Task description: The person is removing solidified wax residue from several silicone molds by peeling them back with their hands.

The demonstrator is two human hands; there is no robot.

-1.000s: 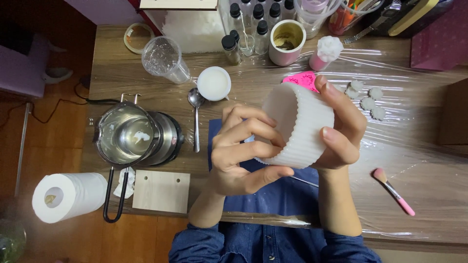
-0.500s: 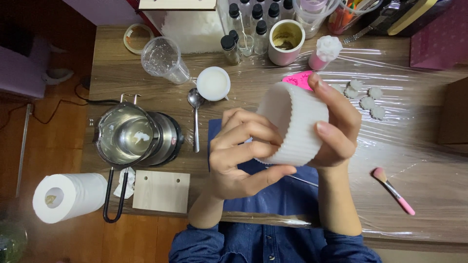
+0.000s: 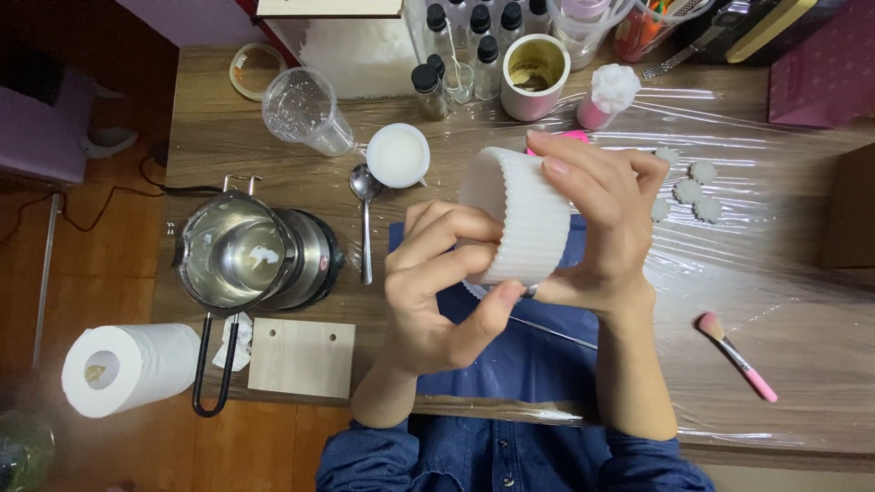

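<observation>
Viewed from above, left to right. At the near left corner of the bench (image 3: 693, 118) lies a roll of white paper towel (image 3: 128, 367), and just beside it a small pale wooden board (image 3: 302, 357). Behind these a metal melting pot (image 3: 233, 256) with a long black handle sits on a small round burner (image 3: 310, 260); a thin clear layer with a pale patch shows in the pot, so little of its charge appears to be left. Farther back stand a clear plastic cup (image 3: 301, 111), tilted, and a small white cup (image 3: 397, 155), with a metal spoon (image 3: 365, 211) lying between pot and cup. Over the middle, above a blue cloth (image 3: 519, 360), both hands hold a white ribbed cylinder (image 3: 524, 219) lifted clear of the bench and tipped on its side. The left hand (image 3: 437, 292) is curled about its lower end, fingers over the wall and thumb under the rim; the right hand (image 3: 597, 232) closes round the far side, fingers spread over the top. Whether the ribbed wall is a flexible mould or the cast piece itself cannot be told; judged from the grip, the work stands at the handling or release stage, with the piece not yet set down. To the right, on clear film, lie small white flower-shaped pieces (image 3: 690, 189), already finished by the look of them, and a pink brush (image 3: 736, 356).
</observation>
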